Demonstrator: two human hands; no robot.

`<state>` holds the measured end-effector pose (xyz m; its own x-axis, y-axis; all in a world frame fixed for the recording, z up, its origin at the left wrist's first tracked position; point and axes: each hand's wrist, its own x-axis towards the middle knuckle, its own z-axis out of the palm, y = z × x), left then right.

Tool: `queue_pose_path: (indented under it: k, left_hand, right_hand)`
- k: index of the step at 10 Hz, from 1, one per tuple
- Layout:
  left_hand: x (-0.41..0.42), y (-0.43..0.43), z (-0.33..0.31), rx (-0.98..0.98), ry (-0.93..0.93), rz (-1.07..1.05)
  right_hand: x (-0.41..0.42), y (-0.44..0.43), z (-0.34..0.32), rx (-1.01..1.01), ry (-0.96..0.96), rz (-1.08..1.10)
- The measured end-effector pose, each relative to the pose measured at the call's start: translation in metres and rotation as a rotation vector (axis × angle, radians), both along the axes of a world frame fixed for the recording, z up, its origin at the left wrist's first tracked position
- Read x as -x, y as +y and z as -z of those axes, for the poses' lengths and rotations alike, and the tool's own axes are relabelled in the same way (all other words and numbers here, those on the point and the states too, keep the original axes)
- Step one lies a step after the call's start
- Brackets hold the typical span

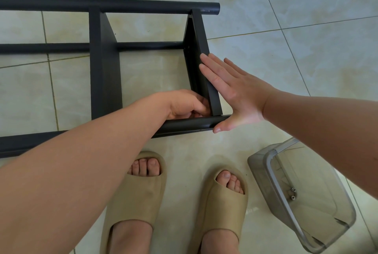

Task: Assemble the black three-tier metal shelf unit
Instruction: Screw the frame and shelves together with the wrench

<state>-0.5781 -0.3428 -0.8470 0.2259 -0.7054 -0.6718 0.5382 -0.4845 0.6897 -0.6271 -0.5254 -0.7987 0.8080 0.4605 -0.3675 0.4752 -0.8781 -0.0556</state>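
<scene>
The black metal shelf unit (106,69) lies on its side on the tiled floor, its round posts running left to right. My right hand (231,92) presses flat, fingers straight, against the outer face of the end shelf panel (201,49), with the thumb at the tip of the near post (190,126). My left hand (188,104) reaches inside that panel's near corner, fingers curled at the joint with the near post. What the fingers pinch there is hidden.
A clear plastic container (302,196) lies tipped on the floor at the right, with a few small screws (293,193) inside. My feet in tan slides (135,198) stand just in front of the near post. Bare tiles surround the shelf.
</scene>
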Motion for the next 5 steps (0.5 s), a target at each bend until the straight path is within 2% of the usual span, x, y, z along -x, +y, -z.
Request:
queue_pose_path:
  k: [4, 5]
  left_hand:
    - [0.0004, -0.0005, -0.0009, 0.021, 0.07, -0.02]
    - [0.0005, -0.0013, -0.0037, -0.042, 0.068, 0.029]
  right_hand:
    - [0.0, 0.0002, 0.0005, 0.002, 0.002, -0.001]
    - [0.0, 0.0002, 0.0004, 0.009, -0.001, -0.003]
